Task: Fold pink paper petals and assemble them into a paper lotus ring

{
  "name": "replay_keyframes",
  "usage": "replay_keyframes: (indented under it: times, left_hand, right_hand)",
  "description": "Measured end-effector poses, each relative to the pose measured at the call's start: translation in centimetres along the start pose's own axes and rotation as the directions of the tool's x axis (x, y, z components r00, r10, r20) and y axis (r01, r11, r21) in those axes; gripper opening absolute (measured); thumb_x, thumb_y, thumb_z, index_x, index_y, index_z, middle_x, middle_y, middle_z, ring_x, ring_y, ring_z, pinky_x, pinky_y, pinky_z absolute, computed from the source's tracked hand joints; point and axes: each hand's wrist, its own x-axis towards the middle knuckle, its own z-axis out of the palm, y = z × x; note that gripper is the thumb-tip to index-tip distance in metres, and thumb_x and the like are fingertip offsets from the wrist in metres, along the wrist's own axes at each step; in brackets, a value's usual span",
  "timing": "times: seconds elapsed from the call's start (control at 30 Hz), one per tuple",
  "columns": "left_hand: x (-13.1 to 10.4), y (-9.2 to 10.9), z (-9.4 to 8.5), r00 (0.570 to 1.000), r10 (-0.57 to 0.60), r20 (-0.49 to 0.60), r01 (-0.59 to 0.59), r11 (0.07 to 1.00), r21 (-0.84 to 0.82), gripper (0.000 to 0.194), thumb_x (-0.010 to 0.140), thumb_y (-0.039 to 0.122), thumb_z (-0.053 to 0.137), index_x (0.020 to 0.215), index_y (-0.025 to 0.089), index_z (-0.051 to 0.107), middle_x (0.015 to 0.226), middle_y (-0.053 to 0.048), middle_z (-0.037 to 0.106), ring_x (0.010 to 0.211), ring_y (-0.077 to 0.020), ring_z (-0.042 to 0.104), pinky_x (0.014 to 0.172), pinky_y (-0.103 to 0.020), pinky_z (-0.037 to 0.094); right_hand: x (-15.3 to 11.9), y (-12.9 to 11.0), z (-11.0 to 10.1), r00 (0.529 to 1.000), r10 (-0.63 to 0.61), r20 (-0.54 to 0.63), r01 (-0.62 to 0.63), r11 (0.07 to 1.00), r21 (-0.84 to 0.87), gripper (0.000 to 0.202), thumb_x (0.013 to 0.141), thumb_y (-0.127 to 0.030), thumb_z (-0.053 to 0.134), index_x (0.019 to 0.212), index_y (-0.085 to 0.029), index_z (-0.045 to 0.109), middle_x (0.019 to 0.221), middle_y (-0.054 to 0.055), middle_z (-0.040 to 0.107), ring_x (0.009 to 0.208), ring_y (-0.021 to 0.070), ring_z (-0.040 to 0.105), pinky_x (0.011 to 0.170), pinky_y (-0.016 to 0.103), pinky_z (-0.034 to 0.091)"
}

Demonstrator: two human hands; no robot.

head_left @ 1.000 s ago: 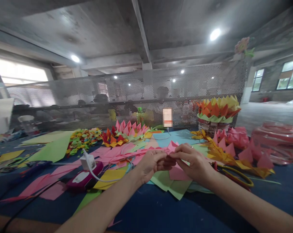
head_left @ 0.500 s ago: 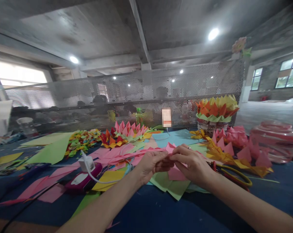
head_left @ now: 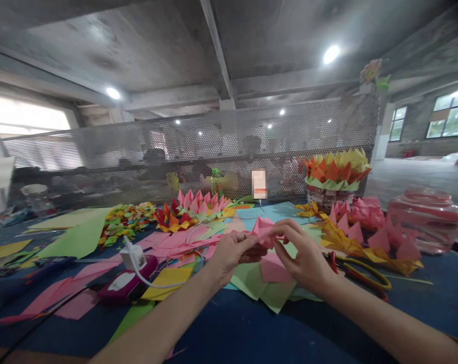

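Near the middle of the view, a folded pink paper piece (head_left: 263, 230) is held up between both hands. My left hand (head_left: 237, 253) grips it from the left, its fingers closed around the lower part. My right hand (head_left: 299, 255) pinches the paper's right edge between thumb and fingers. Just below the hands lies a flat pink paper square (head_left: 275, 268), on top of green paper sheets (head_left: 247, 279). Pink paper strips (head_left: 176, 242) lie to the left. Scissors (head_left: 365, 270) with yellow and red handles rest to the right of my right hand.
A purple power strip (head_left: 128, 285) with a white plug and cables lies at the left. Pink folded points (head_left: 202, 202) stand behind. At the right are a basket of paper petals (head_left: 333, 194) and a clear jar (head_left: 426, 220). A perforated screen (head_left: 130, 146) stands behind the table.
The pink paper is turned and shows more above my left hand. My right hand's fingers have shifted at its right edge. The view has moved slightly.
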Motion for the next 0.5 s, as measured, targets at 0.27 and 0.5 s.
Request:
replay_keyframes:
  times: [0.27,0.5]
  left_hand:
    - [-0.3,0.5,0.7,0.993,0.095,-0.076,-0.085,0.988,0.130,0.033,0.070,0.042,0.067,0.076,0.009,0.065,0.074,-0.012,0.070,0.067,-0.0181,0.066,0.066,-0.028,0.052]
    - [-0.3,0.1,0.8,0.989,0.147,-0.034,-0.137,0.969,0.206,0.034,0.071,0.044,0.066,0.072,0.010,0.065,0.069,-0.009,0.069,0.062,-0.0162,0.065,0.063,-0.027,0.052]
  right_hand:
    - [-0.1,0.8,1.1,0.800,0.564,0.205,-0.599,0.724,0.342,0.035,0.083,-0.054,0.045,0.087,-0.020,0.051,0.079,0.002,0.056,0.071,0.0147,0.055,0.058,0.026,0.047]
    - [-0.3,0.4,1.4,0.811,0.525,0.258,-0.580,0.777,0.245,0.042,0.074,-0.057,0.057,0.060,-0.018,0.050,0.054,-0.001,0.052,0.050,0.0117,0.049,0.045,0.022,0.036]
